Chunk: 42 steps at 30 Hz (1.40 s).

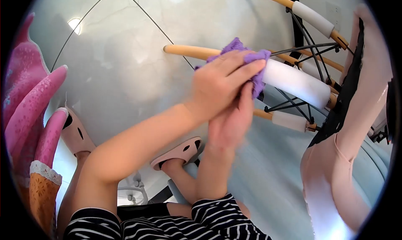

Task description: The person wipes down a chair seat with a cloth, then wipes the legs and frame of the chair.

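A purple cloth (260, 78) is wrapped around a light wooden leg (188, 51), right against the white sleeve (295, 83) on that leg. My left hand (222, 78) is closed over the cloth from above, its fingers bent round it. Just below, my right hand (231, 122) is pressed up to the underside of the cloth with its thumb raised; its other fingers are mostly hidden, and the hand is slightly blurred. The leg slopes down to the right, towards black metal struts.
More wooden legs with white sleeves (318, 18) and crossed black rods (310, 45) stand at the right, beside a pink upholstered piece (331, 173). Pink, spotted, finger-like fabric shapes (31, 101) fill the left edge. Pink clogs (180, 152) are on the feet below.
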Tool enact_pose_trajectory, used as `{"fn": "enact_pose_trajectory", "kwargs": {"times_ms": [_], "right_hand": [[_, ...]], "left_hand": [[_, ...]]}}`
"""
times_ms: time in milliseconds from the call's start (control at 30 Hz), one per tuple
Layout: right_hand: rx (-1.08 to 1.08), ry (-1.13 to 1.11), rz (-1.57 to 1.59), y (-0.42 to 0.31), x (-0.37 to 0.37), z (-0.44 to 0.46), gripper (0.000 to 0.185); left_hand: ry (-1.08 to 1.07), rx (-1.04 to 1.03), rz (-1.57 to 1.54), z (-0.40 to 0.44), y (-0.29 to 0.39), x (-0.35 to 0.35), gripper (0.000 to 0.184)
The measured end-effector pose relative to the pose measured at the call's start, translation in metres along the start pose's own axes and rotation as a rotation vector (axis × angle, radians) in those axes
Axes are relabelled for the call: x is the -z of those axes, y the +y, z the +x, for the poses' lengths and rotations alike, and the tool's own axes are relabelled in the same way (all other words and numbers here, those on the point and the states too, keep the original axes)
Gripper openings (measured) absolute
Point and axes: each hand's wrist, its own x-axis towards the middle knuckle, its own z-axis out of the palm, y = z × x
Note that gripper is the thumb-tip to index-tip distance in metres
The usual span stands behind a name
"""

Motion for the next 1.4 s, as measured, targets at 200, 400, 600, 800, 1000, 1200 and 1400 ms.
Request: {"fn": "enact_pose_trajectory", "kwargs": {"times_ms": [200,400,600,800,1000,1200,1400], "right_hand": [[-0.170,-0.149,0.061,0.052,0.018,0.036,0.042],[-0.389,-0.210,0.023,0.116,0.024,0.057,0.048],[-0.408,-0.032,-0.087,0.108,0.028,0.055,0.041],[-0.277,-0.133,-0.319,0.024,0.077,0.018,0.034],[-0.146,0.113,-0.267,-0.055,0.160,-0.023,0.028],[0.002,0.486,-0.178,-0.078,0.206,-0.023,0.025],[0.044,0.323,-0.093,-0.101,0.209,0.007,0.033]], "left_hand": [[-0.130,0.199,0.185,-0.032,-0.056,0.023,0.038],[-0.215,0.367,0.293,-0.059,-0.111,0.051,0.040],[-0.211,0.477,0.272,-0.057,-0.099,0.055,0.041],[-0.058,0.816,-0.379,-0.101,-0.021,0.020,0.035],[-0.312,0.720,-0.475,-0.117,0.035,-0.030,0.037],[-0.390,0.721,-0.518,-0.140,0.061,-0.079,0.039],[-0.135,0.674,-0.720,-0.140,0.068,-0.131,0.050]]}}
